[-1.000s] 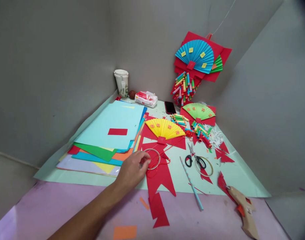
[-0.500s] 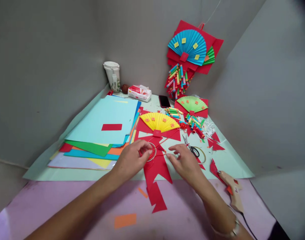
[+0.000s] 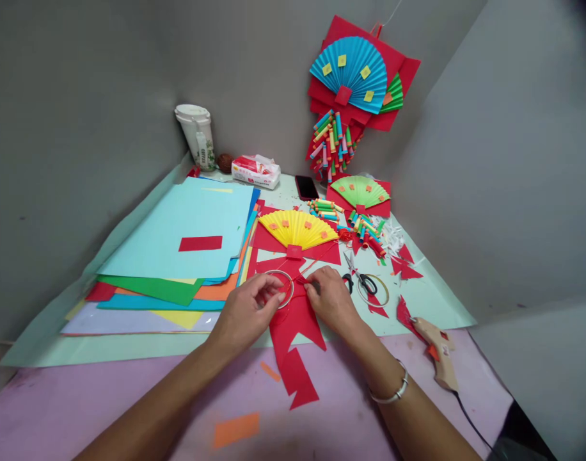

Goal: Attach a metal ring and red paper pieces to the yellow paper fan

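Observation:
My left hand (image 3: 249,307) is curled with thumb and fingers at a thin pale ring (image 3: 292,289), which looks like a narrow tape roll. My right hand (image 3: 332,296) pinches red thread (image 3: 300,280) just right of the ring; its fingertips partly hide it. Loose thread runs between the hands and up toward a yellow pleated paper fan (image 3: 300,229) with small orange squares. Beneath the hands lies a red paper strip with a notched end (image 3: 295,326). Right of my right hand are black-handled scissors (image 3: 367,283) and a second thin ring (image 3: 387,294).
Coloured paper sheets (image 3: 178,218) are stacked left. Behind are a cup (image 3: 197,137), tissues (image 3: 256,171) and a phone (image 3: 306,187). A green fan (image 3: 360,192) and small paper rolls (image 3: 367,232) lie right. A glue gun (image 3: 437,349) with cord lies front right; a fan decoration (image 3: 353,77) hangs behind.
My right hand has moved left toward the ring and closed its fingers on the red thread. My left hand stays at the ring. The whole view has shifted slightly.

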`<move>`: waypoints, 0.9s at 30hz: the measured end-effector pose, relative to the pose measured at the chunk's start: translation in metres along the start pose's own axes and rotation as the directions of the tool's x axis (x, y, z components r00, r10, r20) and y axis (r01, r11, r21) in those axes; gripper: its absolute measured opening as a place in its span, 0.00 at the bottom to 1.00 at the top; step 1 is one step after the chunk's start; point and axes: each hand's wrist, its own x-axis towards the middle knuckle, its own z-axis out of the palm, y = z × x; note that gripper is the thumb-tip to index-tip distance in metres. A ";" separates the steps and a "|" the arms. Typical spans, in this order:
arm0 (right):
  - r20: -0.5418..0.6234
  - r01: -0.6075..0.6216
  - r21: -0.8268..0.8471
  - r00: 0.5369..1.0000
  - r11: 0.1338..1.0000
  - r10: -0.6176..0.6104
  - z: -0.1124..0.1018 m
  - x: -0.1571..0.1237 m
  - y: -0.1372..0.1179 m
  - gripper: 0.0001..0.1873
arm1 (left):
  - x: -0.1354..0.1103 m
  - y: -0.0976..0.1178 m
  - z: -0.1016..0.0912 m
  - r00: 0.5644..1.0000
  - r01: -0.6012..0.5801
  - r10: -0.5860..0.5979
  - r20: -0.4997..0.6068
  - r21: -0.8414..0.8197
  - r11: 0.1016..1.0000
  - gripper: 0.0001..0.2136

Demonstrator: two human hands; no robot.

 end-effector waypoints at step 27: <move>-0.123 0.253 0.397 0.967 0.882 -0.222 -0.028 -0.037 -0.032 0.11 | -0.015 0.010 0.002 0.831 -0.555 0.556 -0.014 0.050 0.830 0.12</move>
